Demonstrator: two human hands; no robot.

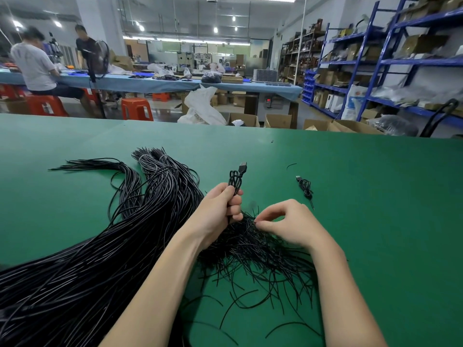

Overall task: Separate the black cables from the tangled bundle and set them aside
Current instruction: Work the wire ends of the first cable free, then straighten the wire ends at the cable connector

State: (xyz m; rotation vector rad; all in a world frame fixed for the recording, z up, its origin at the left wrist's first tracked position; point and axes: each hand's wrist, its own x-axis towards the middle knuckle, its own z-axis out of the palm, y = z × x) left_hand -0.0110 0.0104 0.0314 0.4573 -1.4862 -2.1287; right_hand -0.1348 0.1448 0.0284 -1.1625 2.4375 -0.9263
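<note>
A big bundle of black cables [100,246] sprawls across the left of the green table [375,221], tied at its far end with white bands. Its loose thin ends [263,249] fan out under my hands. My left hand [223,209] is shut on a folded black USB cable [236,177] whose plug points up and away. My right hand [288,222] pinches a thin strand of the loose ends between thumb and forefinger. A coiled black USB cable [305,187] lies apart on the table, to the right beyond my right hand.
A short black offcut [291,166] lies far right of the held plug. Beyond the table's far edge are cardboard boxes [278,120], orange stools [136,108], blue shelving [375,63], and two persons at a long blue bench [150,82].
</note>
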